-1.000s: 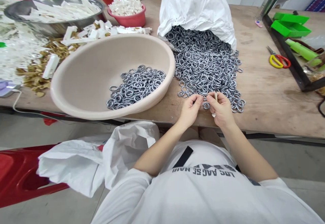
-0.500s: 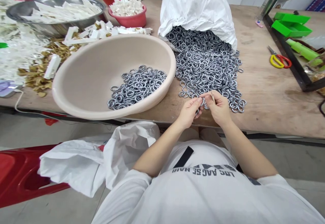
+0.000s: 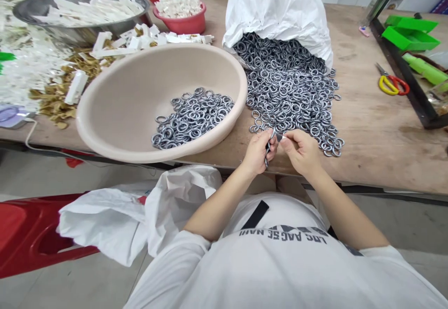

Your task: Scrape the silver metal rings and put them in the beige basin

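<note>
Left hand [image 3: 257,153] grips grey rings [image 3: 268,147] near the right hand [image 3: 304,151].

Left fingers [image 3: 273,146] curl inward, right fingers [image 3: 294,135] seem pinched; 2 bent arms [image 3: 222,198] converge.

Rings [image 3: 290,87] look metallic and glossy; the tub [image 3: 119,99] smooth plastic; the table [image 3: 373,134] matt wood.

Left hand [image 3: 259,153] and right hand [image 3: 304,153] have pulled a bit apart vs half a second ago. Left's now got rings [image 3: 268,146] showing edge-on along its fingers. Right had a pale strip poking up, now just a white bit [image 3: 283,137] at the fingertips.
</note>
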`<state>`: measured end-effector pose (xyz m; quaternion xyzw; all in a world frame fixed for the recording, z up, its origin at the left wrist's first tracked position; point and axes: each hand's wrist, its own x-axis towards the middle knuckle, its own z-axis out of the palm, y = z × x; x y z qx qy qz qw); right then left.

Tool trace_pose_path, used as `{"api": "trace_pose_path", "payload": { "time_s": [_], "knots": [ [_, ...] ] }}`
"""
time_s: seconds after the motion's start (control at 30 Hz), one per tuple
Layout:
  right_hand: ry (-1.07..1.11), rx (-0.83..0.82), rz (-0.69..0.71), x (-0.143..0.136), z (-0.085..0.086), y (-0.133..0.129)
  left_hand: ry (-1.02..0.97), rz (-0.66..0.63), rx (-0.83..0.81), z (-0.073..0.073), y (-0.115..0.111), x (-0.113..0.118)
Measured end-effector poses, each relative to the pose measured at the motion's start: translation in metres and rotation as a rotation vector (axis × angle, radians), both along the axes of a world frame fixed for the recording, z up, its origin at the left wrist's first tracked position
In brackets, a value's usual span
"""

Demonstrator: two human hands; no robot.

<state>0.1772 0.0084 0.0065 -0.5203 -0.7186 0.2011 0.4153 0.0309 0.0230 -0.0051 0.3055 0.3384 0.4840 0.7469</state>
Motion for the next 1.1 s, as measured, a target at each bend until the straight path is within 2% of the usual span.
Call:
{"api": "trace_pose_path", "payload": {
  "time_s": [0.13,0.37,0.57,1.1],
  "knots": [
    [-0.249,0.028,0.005,0.0,0.0032,-0.0068,0.015,0.064,-0.022,0.0009,0.0007,0.0011],
    [-0.328,0.016,0.001,-0.0011,0.005,-0.0047,0.017,0.073,-0.024,0.0017,-0.0017,0.0022],
    [-0.286,-0.018,0.036,-0.0007,0.0029,-0.0048,0.028,0.036,0.019,-0.0011,-0.0011,0.0011],
    [-0.168,0.053,0.077,0.0021,-0.0002,-0.0018,0.057,0.028,0.049,-0.0002,-0.0029,0.0012]
  ]
}}
